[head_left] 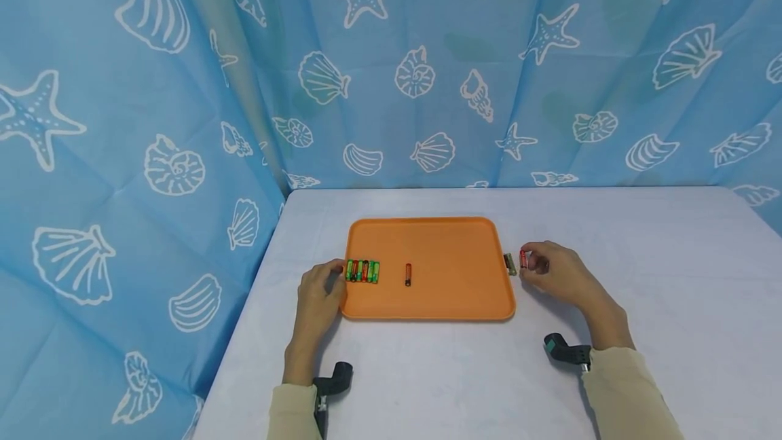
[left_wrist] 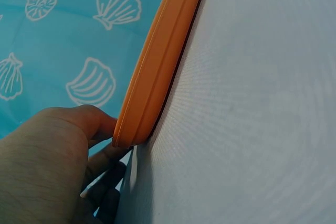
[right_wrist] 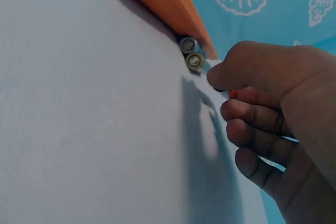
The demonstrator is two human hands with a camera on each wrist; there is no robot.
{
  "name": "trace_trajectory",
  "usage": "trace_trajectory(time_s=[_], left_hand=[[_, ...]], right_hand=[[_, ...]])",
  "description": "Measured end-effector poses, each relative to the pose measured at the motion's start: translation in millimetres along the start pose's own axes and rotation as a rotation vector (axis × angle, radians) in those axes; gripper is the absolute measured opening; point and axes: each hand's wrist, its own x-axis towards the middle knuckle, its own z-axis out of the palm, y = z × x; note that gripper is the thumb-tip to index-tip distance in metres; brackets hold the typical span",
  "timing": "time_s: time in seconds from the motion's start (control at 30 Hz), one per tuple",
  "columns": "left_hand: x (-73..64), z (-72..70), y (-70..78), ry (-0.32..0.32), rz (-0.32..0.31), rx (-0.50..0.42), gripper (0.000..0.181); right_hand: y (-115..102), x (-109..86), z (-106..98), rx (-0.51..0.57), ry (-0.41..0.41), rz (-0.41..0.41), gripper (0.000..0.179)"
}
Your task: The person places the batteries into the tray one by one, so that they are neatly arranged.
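An orange tray (head_left: 452,290) lies on the table. My left hand (head_left: 318,294) pinches its left rim between thumb and fingers; in the left wrist view the tray's side (left_wrist: 157,66) runs up from the fingertips. Just beyond the right rim, my right hand (head_left: 559,271) holds a red battery (head_left: 523,259) upright between thumb and fingers. Only a bit of that battery (right_wrist: 232,94) shows in the right wrist view. A pair of dull-coloured batteries (head_left: 510,264) lies against the tray's right side. On the tray, several green and red batteries (head_left: 362,271) form a row at the left.
A single red battery (head_left: 408,275) lies apart near the tray's middle. White cloth (head_left: 440,379) covers the table. Blue curtains (head_left: 391,73) with shell patterns hang behind it and on the left. Each wrist carries a black camera mount (head_left: 334,379).
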Motion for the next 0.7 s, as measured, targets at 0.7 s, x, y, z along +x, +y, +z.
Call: trace_trajectory(time_s=[0.7], left_hand=[[-0.3, -0.5, 0.3, 0.001, -0.015, -0.007, 0.033]], right_hand=[[-53, 7.9, 25, 0.113, -0.016, -0.091, 0.045]])
